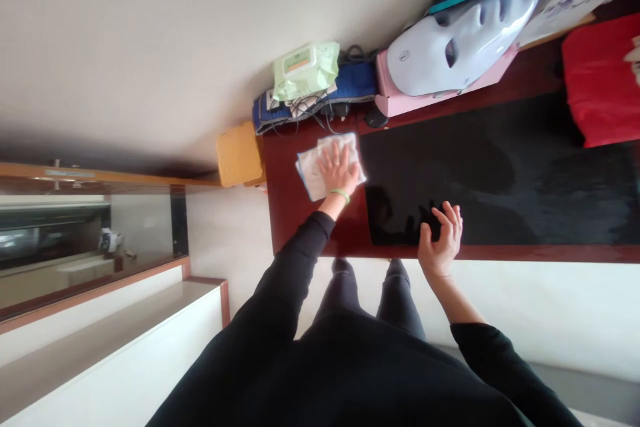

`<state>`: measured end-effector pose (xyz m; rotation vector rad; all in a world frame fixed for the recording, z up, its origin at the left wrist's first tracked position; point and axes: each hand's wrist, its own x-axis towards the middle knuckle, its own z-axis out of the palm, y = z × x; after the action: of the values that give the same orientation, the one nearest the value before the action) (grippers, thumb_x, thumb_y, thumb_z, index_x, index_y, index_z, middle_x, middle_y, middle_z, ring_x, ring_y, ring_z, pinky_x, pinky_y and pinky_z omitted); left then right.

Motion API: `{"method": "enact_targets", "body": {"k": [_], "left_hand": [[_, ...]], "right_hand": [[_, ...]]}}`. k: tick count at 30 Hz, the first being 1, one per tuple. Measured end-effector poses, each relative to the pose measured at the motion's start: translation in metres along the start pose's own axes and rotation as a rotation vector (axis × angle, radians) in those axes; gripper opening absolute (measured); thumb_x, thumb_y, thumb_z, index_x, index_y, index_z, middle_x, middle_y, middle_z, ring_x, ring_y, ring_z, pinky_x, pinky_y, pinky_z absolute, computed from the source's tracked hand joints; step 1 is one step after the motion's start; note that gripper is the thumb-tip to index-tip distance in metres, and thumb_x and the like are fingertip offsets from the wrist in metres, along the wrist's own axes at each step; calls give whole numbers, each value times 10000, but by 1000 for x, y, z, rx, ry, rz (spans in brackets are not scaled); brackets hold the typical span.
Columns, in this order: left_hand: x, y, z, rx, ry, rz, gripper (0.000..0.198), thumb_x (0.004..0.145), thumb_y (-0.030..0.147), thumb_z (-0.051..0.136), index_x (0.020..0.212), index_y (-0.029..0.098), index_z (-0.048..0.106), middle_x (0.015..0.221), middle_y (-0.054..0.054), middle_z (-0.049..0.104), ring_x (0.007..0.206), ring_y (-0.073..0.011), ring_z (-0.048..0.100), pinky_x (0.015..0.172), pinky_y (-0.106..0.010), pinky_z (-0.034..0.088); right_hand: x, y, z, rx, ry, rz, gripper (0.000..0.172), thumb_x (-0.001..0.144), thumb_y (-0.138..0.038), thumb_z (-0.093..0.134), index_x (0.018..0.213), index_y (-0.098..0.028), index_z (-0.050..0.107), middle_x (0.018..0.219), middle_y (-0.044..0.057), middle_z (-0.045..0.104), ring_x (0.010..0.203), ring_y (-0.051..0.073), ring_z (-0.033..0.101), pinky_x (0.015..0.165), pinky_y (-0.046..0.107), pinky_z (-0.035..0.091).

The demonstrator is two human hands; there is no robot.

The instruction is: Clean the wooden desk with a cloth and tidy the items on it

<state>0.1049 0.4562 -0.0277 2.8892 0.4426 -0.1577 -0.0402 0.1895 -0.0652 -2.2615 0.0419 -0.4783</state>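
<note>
My left hand lies flat with fingers spread on a folded white cloth with a blue edge. The cloth rests on the dark red tabletop, left of a glossy black panel set in or laid on the table. Above the near edge of that panel hovers my right hand, fingers loosely curved and apart, holding nothing. Its reflection shows in the black surface.
Along the wall stand a pale green wipes pack on a blue fabric item, tangled cables, and a white face mask on a pink box. A red bag lies at right. A yellow-orange box sits beyond the left edge.
</note>
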Motion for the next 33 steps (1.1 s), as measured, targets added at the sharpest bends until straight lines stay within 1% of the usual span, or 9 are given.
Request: {"method": "enact_targets", "body": {"k": [6, 11, 14, 16, 20, 23, 25, 29, 33], "left_hand": [[23, 134, 22, -42, 42, 83, 757, 1083, 460, 519, 1787, 253, 335, 1898, -8, 136, 1766, -390, 27, 1438, -664, 32], [3, 238, 47, -19, -13, 271, 742, 1111, 528, 488, 1788, 278, 319, 1892, 45, 123, 1767, -396, 2, 1447, -654, -15], [-11, 277, 56, 17, -37, 345, 718, 1119, 581, 453, 1787, 366, 304, 1868, 151, 139, 1770, -345, -67, 1471, -571, -14], [-18, 284, 56, 33, -45, 397, 708, 1113, 594, 456, 1779, 393, 323, 1859, 184, 164, 1762, -325, -103, 1478, -554, 17], [-40, 257, 49, 18, -60, 530, 701, 1108, 539, 479, 1773, 357, 356, 1866, 159, 165, 1750, -301, -134, 1472, -518, 28], [-56, 214, 51, -38, -84, 535, 711, 1115, 478, 453, 1788, 288, 327, 1875, 117, 147, 1745, -263, -157, 1457, -456, -18], [-59, 177, 54, -82, -104, 487, 692, 1111, 424, 430, 1781, 273, 344, 1878, 97, 159, 1741, -231, -153, 1449, -444, -26], [-39, 82, 44, -159, -62, 324, 622, 1104, 326, 400, 1723, 363, 450, 1867, 148, 206, 1728, -209, -175, 1437, -505, -55], [-13, -41, 11, -154, -80, 97, 595, 1132, 294, 383, 1710, 402, 470, 1857, 171, 180, 1758, -263, -142, 1430, -565, -115]], "right_hand": [[21, 56, -75, -13, 34, 55, 438, 1057, -417, 548, 1378, -153, 685, 1583, 219, 629, 1622, 392, 469, 1315, 700, 379], [21, 106, -126, -71, 154, 37, 411, 1007, -421, 614, 1359, -241, 726, 1555, 161, 673, 1586, 395, 524, 1309, 662, 431], [21, 119, -143, -50, 179, -23, 462, 1013, -361, 633, 1467, -316, 705, 1612, 108, 639, 1609, 395, 492, 1309, 670, 409], [25, 116, -146, -22, 169, -32, 501, 1040, -336, 612, 1537, -345, 671, 1650, 93, 606, 1630, 405, 455, 1313, 692, 371], [57, 94, -115, -4, 61, -78, 579, 1089, -387, 554, 1660, -294, 566, 1736, 119, 502, 1691, 396, 344, 1350, 677, 303], [95, 67, -53, -27, -161, -117, 691, 1108, -481, 469, 1714, -149, 475, 1789, 200, 391, 1727, 379, 260, 1385, 636, 264], [115, 43, 0, -41, -326, -126, 778, 1099, -526, 425, 1709, -44, 432, 1772, 269, 384, 1713, 393, 290, 1379, 634, 272], [120, -30, 107, -117, -541, -170, 899, 1063, -590, 485, 1739, -19, 327, 1826, 275, 252, 1730, 403, 206, 1386, 662, 196], [94, -130, 200, -163, -681, -248, 957, 1048, -615, 539, 1769, -45, 274, 1858, 247, 169, 1741, 396, 138, 1399, 645, 138]]}}
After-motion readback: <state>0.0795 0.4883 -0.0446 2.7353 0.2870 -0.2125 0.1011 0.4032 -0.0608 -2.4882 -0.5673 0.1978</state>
